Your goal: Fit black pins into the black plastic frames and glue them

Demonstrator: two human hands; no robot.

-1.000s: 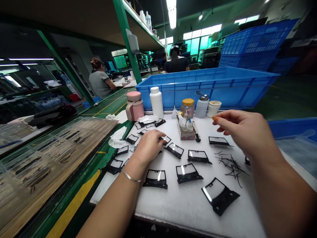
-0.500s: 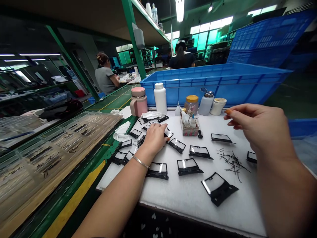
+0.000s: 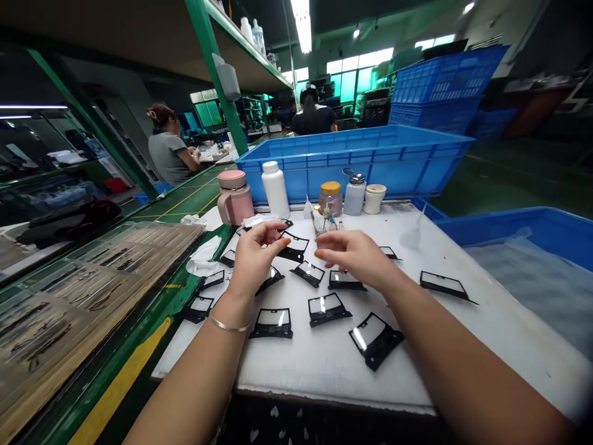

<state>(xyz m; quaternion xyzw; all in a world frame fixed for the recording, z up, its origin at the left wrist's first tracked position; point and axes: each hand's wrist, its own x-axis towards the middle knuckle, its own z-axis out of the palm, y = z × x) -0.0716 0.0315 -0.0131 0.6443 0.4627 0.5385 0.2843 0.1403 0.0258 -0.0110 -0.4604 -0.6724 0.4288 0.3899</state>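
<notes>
My left hand (image 3: 254, 256), with a bracelet at the wrist, pinches the edge of a black frame with a clear window (image 3: 293, 246), held slightly raised over the white work surface (image 3: 324, 371). To its right, my right hand (image 3: 354, 253) has its thumb and fingertips close together, pointing at the frame; whatever they hold is too small to make out. Several similar black frames lie around, among them one near the front (image 3: 375, 341) and one at the right (image 3: 443, 285). The small box of supplies (image 3: 324, 224) stands just behind my right hand.
Behind the hands stand a pink mug (image 3: 236, 201), a white bottle (image 3: 275, 190), a yellow-lidded jar (image 3: 330, 198) and a large blue crate (image 3: 361, 154). A divided tray (image 3: 106, 266) lies left, a blue bin (image 3: 546, 228) right. Two people sit further back.
My left hand has lifted a frame from the surface. My right hand has moved left and in, close to that frame. The camera view has turned to the right.
</notes>
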